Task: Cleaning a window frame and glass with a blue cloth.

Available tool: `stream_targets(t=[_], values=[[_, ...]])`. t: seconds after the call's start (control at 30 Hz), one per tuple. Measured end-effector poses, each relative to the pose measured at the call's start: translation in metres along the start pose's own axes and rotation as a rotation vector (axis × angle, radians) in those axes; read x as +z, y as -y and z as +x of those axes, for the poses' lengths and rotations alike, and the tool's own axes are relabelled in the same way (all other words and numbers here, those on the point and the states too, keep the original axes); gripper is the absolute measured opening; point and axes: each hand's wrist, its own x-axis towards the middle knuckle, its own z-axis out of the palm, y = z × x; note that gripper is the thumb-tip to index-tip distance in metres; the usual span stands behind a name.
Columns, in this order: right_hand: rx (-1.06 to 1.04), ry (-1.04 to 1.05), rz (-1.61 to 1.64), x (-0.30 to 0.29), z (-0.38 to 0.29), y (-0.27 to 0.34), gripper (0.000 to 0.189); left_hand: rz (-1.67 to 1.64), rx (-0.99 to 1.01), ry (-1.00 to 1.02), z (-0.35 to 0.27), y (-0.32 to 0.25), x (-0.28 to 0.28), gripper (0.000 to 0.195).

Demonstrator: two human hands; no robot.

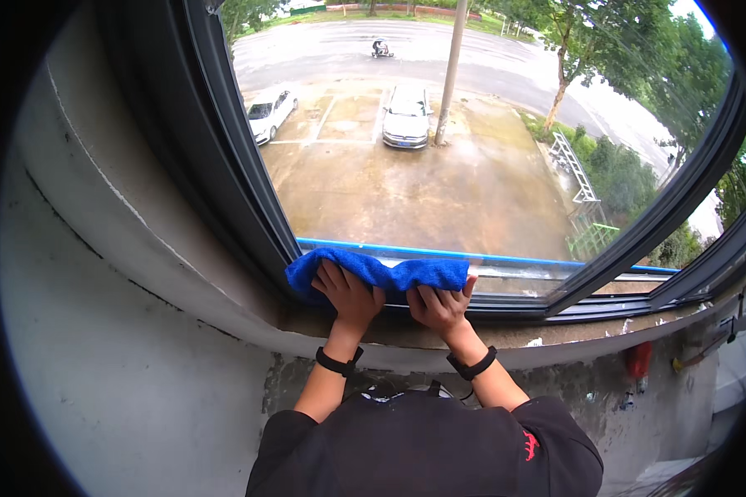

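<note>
A blue cloth [373, 268] lies stretched sideways across the lower left part of a window pane [410, 199], near the dark bottom frame. My left hand [349, 295] presses on the cloth's left half, its fingers partly hidden under the fabric. On the right half is my right hand [441, 304], with fingertips tucked behind the cloth and the thumb or an outer finger showing at its right end. Both wrists wear black bands. How firmly the fingers grip the cloth is partly hidden by it.
The dark window frame [236, 149] rises at the left, and a sliding sash's upright [653, 217] stands at the right. Below runs a rough sill [503, 333] with white scraps. A red object [638, 360] is by the wall at the lower right. Parked cars show outside.
</note>
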Motion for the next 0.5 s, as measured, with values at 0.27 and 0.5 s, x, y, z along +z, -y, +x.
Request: stream_targets(t=[0.27, 0.5], values=[[0.067, -0.153, -0.004, -0.041, 0.174, -0.01, 0.042, -0.011, 0.116, -0.27, 0.214, -0.035, -0.077, 0.077], [0.05, -0.171, -0.02, -0.036, 0.156, -0.011, 0.042, -0.018, 0.097, -0.295, 0.2, -0.038, -0.068, 0.077]])
